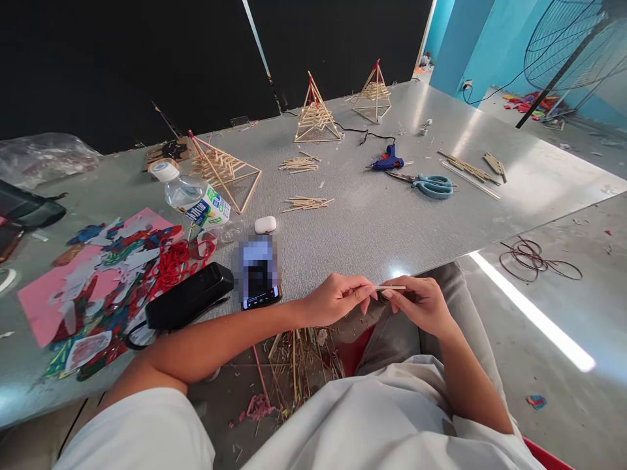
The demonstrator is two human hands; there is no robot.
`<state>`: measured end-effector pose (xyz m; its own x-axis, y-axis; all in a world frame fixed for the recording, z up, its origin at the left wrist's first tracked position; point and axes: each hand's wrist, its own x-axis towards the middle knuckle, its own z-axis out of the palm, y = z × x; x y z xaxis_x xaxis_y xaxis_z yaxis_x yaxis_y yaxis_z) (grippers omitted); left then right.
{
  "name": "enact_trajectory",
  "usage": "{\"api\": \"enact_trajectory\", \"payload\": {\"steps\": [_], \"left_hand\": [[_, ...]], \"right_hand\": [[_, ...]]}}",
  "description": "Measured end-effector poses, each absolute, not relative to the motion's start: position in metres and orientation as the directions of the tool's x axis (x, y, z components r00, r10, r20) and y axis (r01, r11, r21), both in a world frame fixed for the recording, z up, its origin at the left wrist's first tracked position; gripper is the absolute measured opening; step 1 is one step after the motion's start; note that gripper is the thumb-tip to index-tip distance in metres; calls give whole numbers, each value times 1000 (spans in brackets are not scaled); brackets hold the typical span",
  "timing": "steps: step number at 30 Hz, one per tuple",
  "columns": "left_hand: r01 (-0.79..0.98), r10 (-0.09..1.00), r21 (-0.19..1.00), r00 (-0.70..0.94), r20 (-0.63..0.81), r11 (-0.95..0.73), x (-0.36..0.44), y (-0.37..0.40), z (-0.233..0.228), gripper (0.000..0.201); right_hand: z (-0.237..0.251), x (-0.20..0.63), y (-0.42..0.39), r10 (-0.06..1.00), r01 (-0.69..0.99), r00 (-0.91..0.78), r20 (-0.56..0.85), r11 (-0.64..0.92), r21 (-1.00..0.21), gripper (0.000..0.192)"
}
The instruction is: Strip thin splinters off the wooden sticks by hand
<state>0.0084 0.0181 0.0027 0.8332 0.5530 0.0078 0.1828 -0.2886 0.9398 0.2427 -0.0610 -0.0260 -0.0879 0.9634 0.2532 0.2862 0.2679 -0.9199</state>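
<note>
Wooden stick (390,288), thin, light and brittle I judge: my left hand (334,299) and right hand (424,304) pinch its opposite ends gently.

Phone (258,272) screen blurred; fan (578,52) cut off.

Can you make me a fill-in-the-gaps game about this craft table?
1. Both hands, left and right, pinch one thin wooden ____.
2. The teal-handled scissors lie beside the ____ glue gun.
3. On the grey table stand ____ stick pyramids.
4. The clear plastic water bottle lies on its ____.

Missing words: stick; blue; three; side
</note>
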Motion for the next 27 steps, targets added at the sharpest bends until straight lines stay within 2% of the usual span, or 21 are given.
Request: {"api": "enact_trajectory", "payload": {"steps": [3, 5, 9, 14, 16, 19, 21, 23, 25, 27], "left_hand": [[134, 565, 949, 823, 55, -286, 9, 18, 2, 46], [122, 579, 949, 812, 74, -292, 11, 17, 2, 45], [147, 602, 930, 793, 93, -336, 12, 16, 3, 47], [174, 615, 914, 783, 98, -367, 11, 15, 0, 50], [179, 628, 927, 775, 73, -329, 11, 15, 0, 47], [172, 682, 961, 731, 24, -218, 12, 16, 1, 41], [160, 705, 972, 710, 10, -174, 12, 16, 2, 38], [170, 697, 966, 717, 15, -196, 12, 16, 4, 38], [189, 673, 949, 739, 31, -251, 10, 15, 5, 40], [202, 652, 936, 757, 37, -287, 9, 13, 5, 42]], "right_hand": [[-31, 235, -56, 975, 92, -43, 219, 222, -971, 40], [-36, 228, -55, 975, 24, 36, 218, 217, -976, 41], [-37, 219, -57, 950, 104, 140, 278, 265, -959, 30], [-29, 216, -63, 919, 225, 147, 367, 330, -917, 24], [-26, 217, -65, 916, 261, 80, 392, 360, -896, 21], [-20, 219, -69, 914, 363, -186, 361, 405, -839, 13], [-18, 217, -72, 886, 446, -384, 260, 424, -788, 13], [-20, 211, -75, 850, 541, -509, 134, 437, -718, 18], [-27, 202, -77, 824, 637, -567, 13, 449, -627, 25], [-33, 194, -77, 807, 699, -585, -83, 448, -558, 22]]}}
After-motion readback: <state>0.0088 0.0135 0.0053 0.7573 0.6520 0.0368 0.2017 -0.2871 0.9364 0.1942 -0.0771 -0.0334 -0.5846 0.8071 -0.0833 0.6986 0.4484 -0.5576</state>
